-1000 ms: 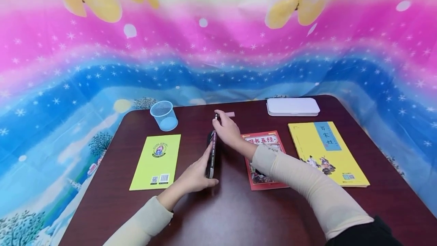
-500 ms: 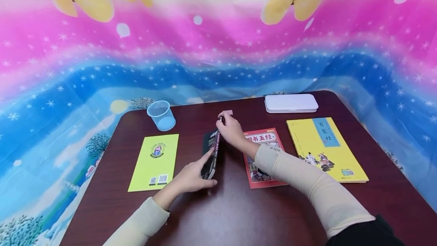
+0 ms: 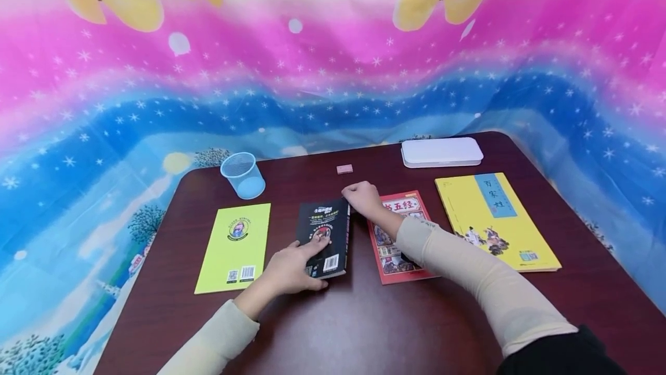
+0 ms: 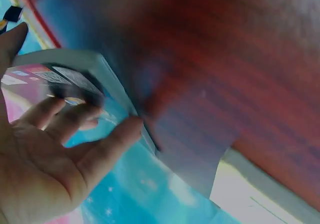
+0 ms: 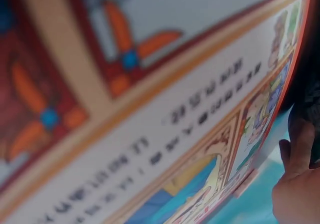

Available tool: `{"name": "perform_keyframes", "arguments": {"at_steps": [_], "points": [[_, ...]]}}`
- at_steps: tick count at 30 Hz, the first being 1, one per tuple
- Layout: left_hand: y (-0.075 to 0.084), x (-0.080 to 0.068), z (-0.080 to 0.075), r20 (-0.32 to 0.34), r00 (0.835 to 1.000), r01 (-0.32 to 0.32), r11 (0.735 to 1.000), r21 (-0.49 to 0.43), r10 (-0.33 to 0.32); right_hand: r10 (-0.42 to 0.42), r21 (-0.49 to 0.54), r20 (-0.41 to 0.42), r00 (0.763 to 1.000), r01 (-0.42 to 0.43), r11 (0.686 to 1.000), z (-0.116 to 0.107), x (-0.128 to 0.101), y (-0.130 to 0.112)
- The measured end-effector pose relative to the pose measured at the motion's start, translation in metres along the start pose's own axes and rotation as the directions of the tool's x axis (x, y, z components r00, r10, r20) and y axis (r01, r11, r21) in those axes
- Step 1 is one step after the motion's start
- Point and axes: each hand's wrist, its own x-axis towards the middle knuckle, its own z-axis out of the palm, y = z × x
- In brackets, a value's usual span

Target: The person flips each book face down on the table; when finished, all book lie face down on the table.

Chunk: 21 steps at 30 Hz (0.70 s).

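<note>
Since the earlier frames, the black book (image 3: 324, 237) has gone from standing on edge to lying flat, back cover up, between the green book (image 3: 236, 246) and the red book (image 3: 398, 235). To seat it well, press evenly and square its edges with the neighbouring books. The left hand (image 3: 291, 268) rests on the cover's near end, fingers straight and spread. The right hand (image 3: 364, 199) sits at the far right corner, fingers curled; whether it grips the corner cannot be told.

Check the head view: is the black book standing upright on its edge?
No. The black book lies flat on the table, back cover up, with the left hand resting on it.
</note>
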Motion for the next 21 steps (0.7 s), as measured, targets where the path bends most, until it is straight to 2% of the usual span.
{"name": "perform_keyframes", "arguments": {"at_steps": [4, 8, 15, 21], "points": [[0.004, -0.001, 0.001, 0.056, 0.998, -0.009, 0.988, 0.156, 0.001, 0.044, -0.041, 0.08, 0.996, -0.041, 0.998, -0.001, 0.001, 0.0], [0.006, -0.002, -0.001, 0.095, 0.996, -0.023, 0.971, 0.24, 0.0, 0.056, -0.067, 0.09, 0.994, -0.05, 0.997, -0.002, 0.003, -0.004], [0.001, -0.005, 0.001, 0.039, 0.999, -0.027, 0.985, 0.173, 0.02, -0.004, -0.211, 0.092, 0.996, 0.024, 0.977, -0.003, 0.003, -0.016], [-0.004, -0.007, 0.001, 0.026, 0.998, -0.053, 0.987, 0.155, 0.05, 0.064, -0.305, 0.141, 0.988, -0.018, 0.952, -0.006, 0.004, -0.019]]}}
